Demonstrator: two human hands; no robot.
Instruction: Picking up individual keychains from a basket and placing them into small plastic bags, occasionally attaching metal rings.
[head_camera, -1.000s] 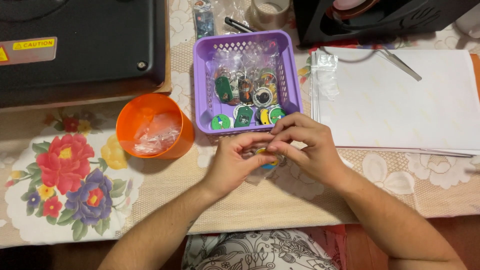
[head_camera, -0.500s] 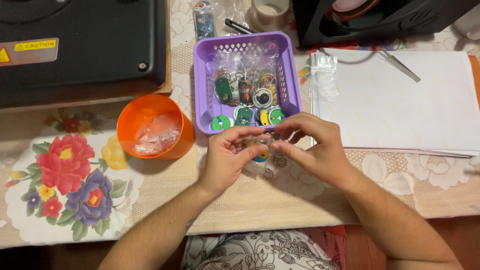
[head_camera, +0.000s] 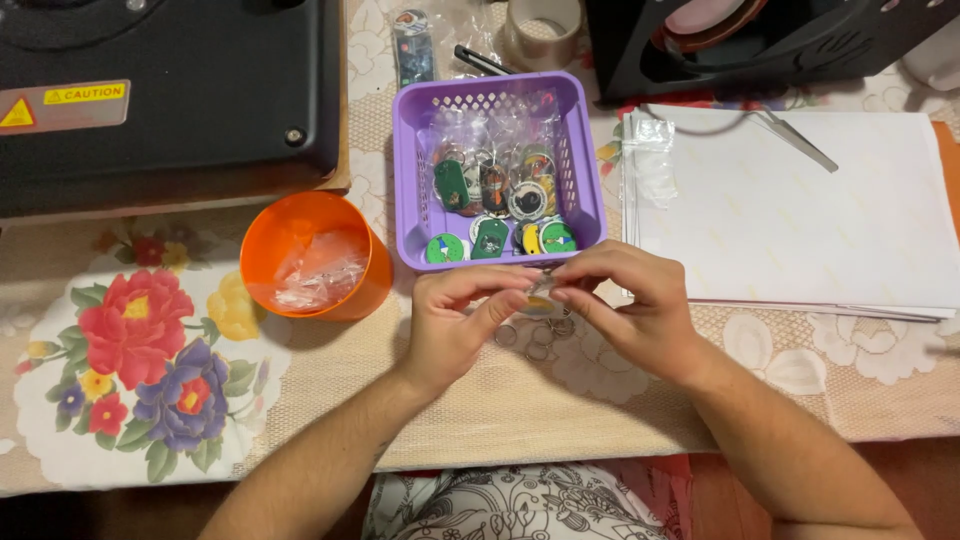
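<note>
Nearest to the camera, the person's two forearms come up from the lower edge onto the bench (head_camera: 600, 400), which has a woven mat and a flowered cloth. The left hand (head_camera: 455, 320) and the right hand (head_camera: 625, 310) meet at the fingertips, and both are pinched on a small keychain piece (head_camera: 543, 290) held between them, just above the bench. Compared with one second ago, the hands have moved a little up, closer to the basket, and the fingers are now less curled over the piece. Some loose metal rings (head_camera: 535, 340) lie on the mat just under the hands.

Just behind the hands stands the purple basket (head_camera: 412, 170) with finished keychains inside; it has not moved. To its left is the orange cup (head_camera: 265, 235) with clear plastic bags in it, and to the right a stack of white sheets (head_camera: 800, 220). Farthest away are a black machine (head_camera: 170, 100) and a tape roll (head_camera: 542, 28).
</note>
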